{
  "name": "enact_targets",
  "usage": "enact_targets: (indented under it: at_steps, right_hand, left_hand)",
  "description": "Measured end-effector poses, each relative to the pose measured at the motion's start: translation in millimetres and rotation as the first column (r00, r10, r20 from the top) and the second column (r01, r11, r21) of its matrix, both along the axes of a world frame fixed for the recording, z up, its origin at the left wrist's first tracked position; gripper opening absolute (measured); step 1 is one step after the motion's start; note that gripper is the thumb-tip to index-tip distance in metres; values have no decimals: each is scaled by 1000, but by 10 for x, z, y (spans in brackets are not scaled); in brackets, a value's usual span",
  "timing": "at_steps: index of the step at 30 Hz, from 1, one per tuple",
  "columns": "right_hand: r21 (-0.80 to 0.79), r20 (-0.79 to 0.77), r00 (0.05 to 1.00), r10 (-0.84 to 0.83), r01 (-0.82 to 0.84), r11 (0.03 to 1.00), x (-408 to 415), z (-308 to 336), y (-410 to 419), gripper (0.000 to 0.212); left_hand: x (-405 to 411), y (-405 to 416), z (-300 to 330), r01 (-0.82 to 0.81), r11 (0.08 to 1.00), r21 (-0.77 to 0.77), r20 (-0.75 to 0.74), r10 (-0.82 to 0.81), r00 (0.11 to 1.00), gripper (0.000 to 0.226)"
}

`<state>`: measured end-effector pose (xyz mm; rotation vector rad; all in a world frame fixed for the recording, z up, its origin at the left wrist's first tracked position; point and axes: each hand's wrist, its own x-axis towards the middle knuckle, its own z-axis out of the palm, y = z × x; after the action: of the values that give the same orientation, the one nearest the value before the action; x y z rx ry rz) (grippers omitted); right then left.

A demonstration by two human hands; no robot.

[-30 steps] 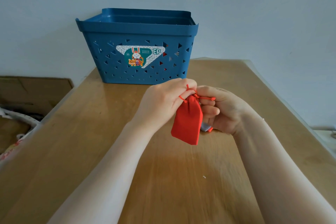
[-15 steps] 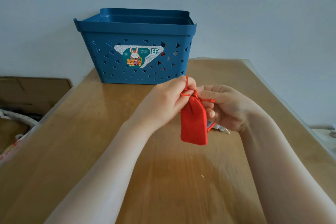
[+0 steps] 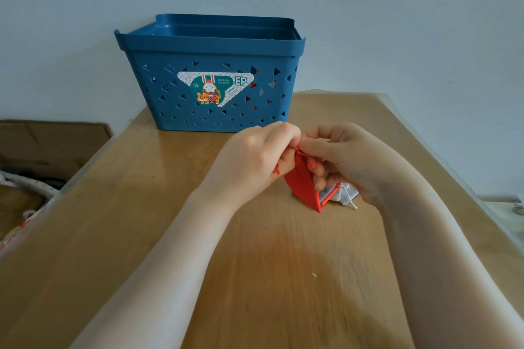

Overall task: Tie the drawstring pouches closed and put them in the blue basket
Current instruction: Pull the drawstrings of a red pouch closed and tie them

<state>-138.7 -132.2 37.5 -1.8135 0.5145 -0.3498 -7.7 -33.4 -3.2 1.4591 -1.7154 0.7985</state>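
Hands now closer together than half a second ago: left hand (image 3: 252, 161) and right hand (image 3: 343, 159) both pinch the red cord at the neck of the red pouch (image 3: 302, 184), which hangs tilted above the table (image 3: 170, 221). Knot looks near tight, I judge; blue basket (image 3: 209, 48) stands just behind, white pouch (image 3: 344, 195) under the right hand waits.

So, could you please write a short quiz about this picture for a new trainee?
1. True or false: the red pouch is already inside the blue basket.
2. Which hands hold the red pouch? A) only the left hand B) only the right hand C) both hands
3. Fill in: a white pouch lies on the ______, partly hidden under the right hand.

Key:
1. False. It hangs between the hands, in front of the basket.
2. C. Both pinch the cord at its neck.
3. table
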Motion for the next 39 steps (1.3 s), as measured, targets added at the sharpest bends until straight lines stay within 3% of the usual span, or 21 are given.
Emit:
enact_targets:
  at_steps: [3, 6, 13, 19, 22, 25, 27, 30, 33, 37, 39]
  right_hand:
    - [40, -3, 999, 50, -50, 998, -48, 18, -51, 9]
    - [114, 35, 996, 86, -90, 989, -67, -2, -94, 6]
    - [75, 104, 987, 122, -130, 989, -46, -35, -122, 31]
    - [145, 112, 985, 133, -149, 978, -14, -64, -106, 9]
    - [187, 112, 983, 143, -162, 969, -10, -53, -96, 11]
    - [209, 136, 986, 97, -124, 970, -12, -29, -101, 16]
    - [209, 158, 987, 33, -67, 976, -10, -23, -114, 22]
    - [174, 135, 990, -51, 27, 984, 9, -40, -141, 24]
    - [150, 122, 987, -106, 88, 985, 46, -68, -155, 20]
    - [193, 140, 981, -136, 108, 975, 92, -84, -147, 24]
    - [206, 105, 984, -146, 122, 971, 114, -102, -148, 25]
  left_hand:
    - [-31, 6, -1, 11, 1000, -6, -12, -11, 1000, 22]
    - [-41, 20, 5, 35, 999, 20, -60, -34, 998, 8]
    - [-52, 38, 47, 91, 996, 5, -42, -91, 995, 5]
    - [-2, 47, 42, 89, 996, 10, -45, -88, 995, 6]
    - [-1, 26, 28, 112, 994, 4, -83, -111, 990, 5]
    - [0, 0, 16, 142, 990, -7, -202, -141, 969, 7]
    - [15, -16, 5, 81, 996, 37, -259, -69, 963, 12]
    - [37, -43, -16, -35, 992, 120, -252, 64, 966, 25]
    - [40, -49, -7, -90, 992, 92, -278, 112, 954, 27]
    - [19, -53, -1, -110, 991, 71, -327, 128, 936, 28]
    - [-8, -48, -14, -74, 987, 143, -379, 124, 917, 23]
